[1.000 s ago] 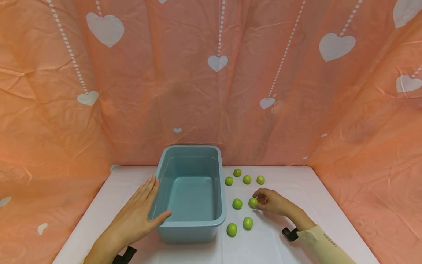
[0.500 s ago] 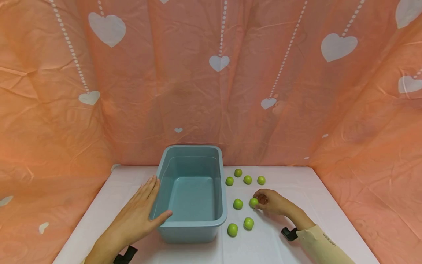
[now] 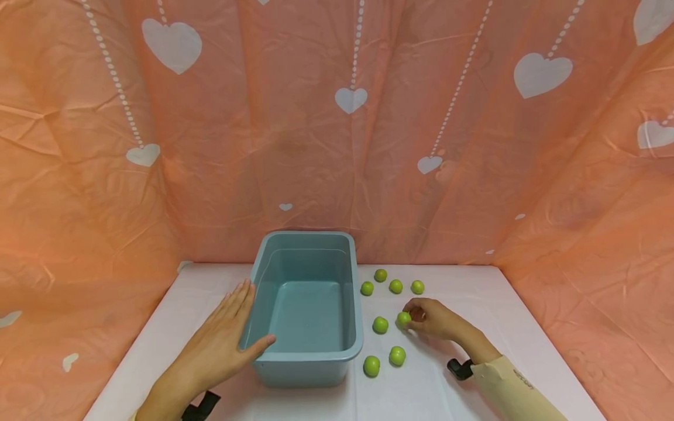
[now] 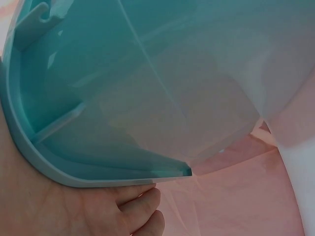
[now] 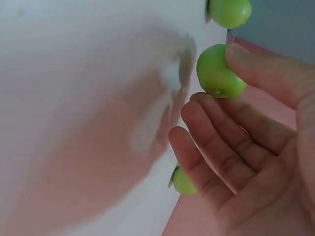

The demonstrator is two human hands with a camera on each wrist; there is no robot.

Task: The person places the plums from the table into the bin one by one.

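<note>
A blue-grey plastic basin (image 3: 305,356) stands left of the middle of the table. My left hand (image 3: 221,342) rests along its left rim, fingers straight, thumb reaching over the near corner. In the left wrist view the palm and fingers lie against the basin's lipped edge (image 4: 74,181). To the right of the basin, my right hand (image 3: 434,320) pinches a small round green fruit (image 3: 403,319) between thumb and forefinger. The right wrist view shows this green fruit (image 5: 216,71) slightly off the white surface, its shadow apart from it; the other fingers are loosely bent.
Several more green fruits lie on the white table (image 3: 474,298): one (image 3: 380,325) beside the held one, two nearer the front (image 3: 371,366), others behind (image 3: 396,286). An orange-pink curtain (image 3: 316,146) with white hearts encloses the table's back and sides.
My right hand has closed its thumb and finger on the green fruit and lifted it slightly. The left hand and basin have stayed put.
</note>
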